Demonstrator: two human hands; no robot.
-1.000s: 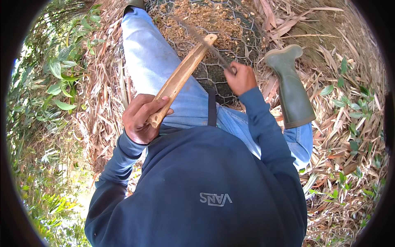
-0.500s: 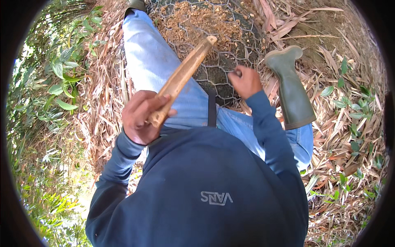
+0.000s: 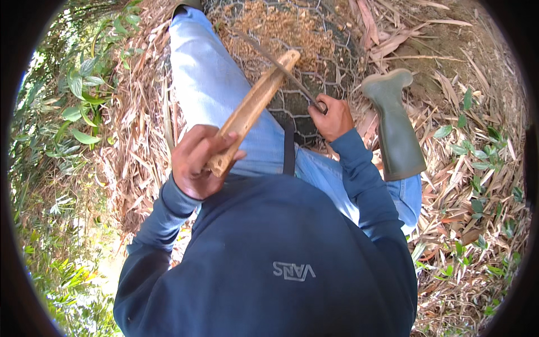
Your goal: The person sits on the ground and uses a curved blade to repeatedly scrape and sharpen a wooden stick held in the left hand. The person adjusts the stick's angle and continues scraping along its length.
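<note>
The left hand [image 3: 199, 163] is wrapped around the near end of a long, pale-brown split length of wood [image 3: 252, 109], fingers curled tight over it and thumb pressed along its side. The stick slants up and away from that grip, over the light-blue denim trouser leg [image 3: 210, 84], its far tip ending above a patch of hexagonal wire mesh [image 3: 331, 62].

Over to the right hand [image 3: 331, 118]: it's a closed fist on the handle of a thin dark metal blade [image 3: 275, 62], which runs up and to the left from the fist and crosses the stick right at its far tip, touching the wood there. The handle itself is hidden inside the fist (what kind of blade it is can't be told).

Past the stick's tip, on the mesh, lies a heap of tan sawdust and shavings [image 3: 281, 31]. To the right of the stick, beyond the blade hand, stands a dull-green rubber boot [image 3: 396, 129], toe pointing away from the person. Below the stick's near end fills the dark navy sweatshirt [image 3: 281, 253], and on its chest sits a small pale-grey printed mark, a short horizontal strip low and centre. Dry straw-coloured leaves and husks [image 3: 477, 185] cover the ground right of the boot; left of the stick, past the leg, green leafy undergrowth [image 3: 67, 106] crowds in.
</note>
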